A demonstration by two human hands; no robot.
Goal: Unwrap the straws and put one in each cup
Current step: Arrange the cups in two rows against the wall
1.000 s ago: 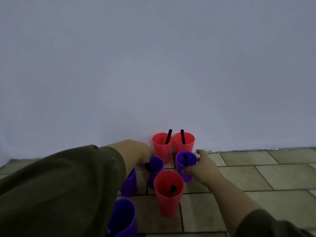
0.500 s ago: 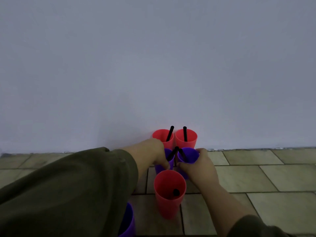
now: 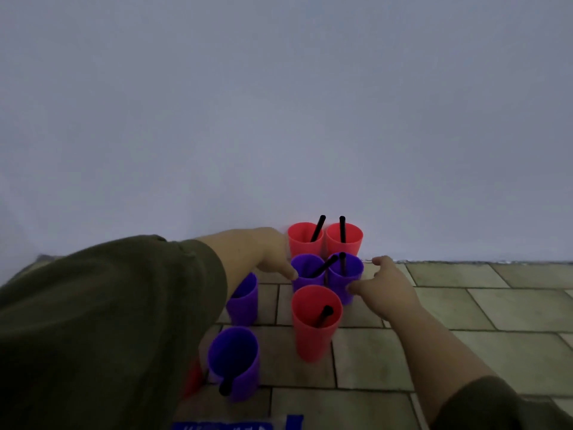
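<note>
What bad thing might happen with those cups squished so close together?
1. The left hand is right at the left purple cup, and the right hand seems to touch the right purple cup. A bump might topple them into the front red cup.
2. The leaning straw tilts far sideways and may tip out.
3. The sleeve hangs beside another purple cup and might knock it.

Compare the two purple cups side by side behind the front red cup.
The left purple cup holds a slanted straw leaning right toward its neighbour; the right purple cup holds a near-upright straw. The left hand has fingertips at the left purple cup's rim; the right hand has its thumb by the right purple cup's side. Both are purple and upright.
</note>
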